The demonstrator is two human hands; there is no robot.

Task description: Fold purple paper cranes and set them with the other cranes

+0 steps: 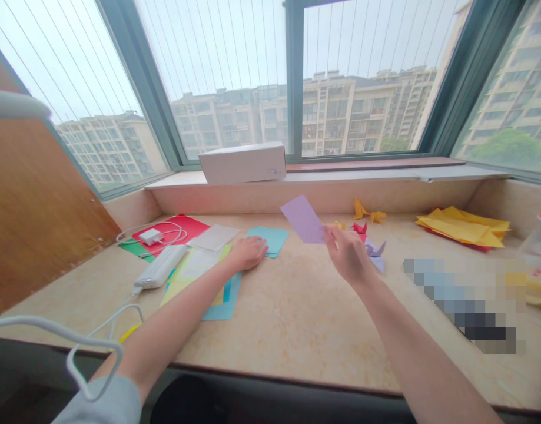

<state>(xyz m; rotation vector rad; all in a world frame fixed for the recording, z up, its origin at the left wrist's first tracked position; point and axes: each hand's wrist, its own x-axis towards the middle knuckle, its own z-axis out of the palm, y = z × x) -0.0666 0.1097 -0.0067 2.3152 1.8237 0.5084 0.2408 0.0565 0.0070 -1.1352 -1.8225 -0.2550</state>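
Observation:
A small purple sheet of origami paper (302, 220) is held up above the table, pinched at its lower right corner by my right hand (347, 253). My left hand (250, 252) lies on the left edge of a small stack of light blue paper (275, 237), fingers stretched out over it. Just behind my right hand sit folded paper figures: a red one (359, 229), a purple one (376, 253) and orange ones (368, 212). Part of these is hidden by the hand. A whitish sheet (213, 237) lies left of the blue stack.
Left of my forearm are a white power bank (161, 267), a white charger (150, 237) with cables, and red paper (188, 224). Yellow sheets (464, 227) lie at the right, near a clear plastic cup (539, 253). A white box (244, 163) stands on the windowsill.

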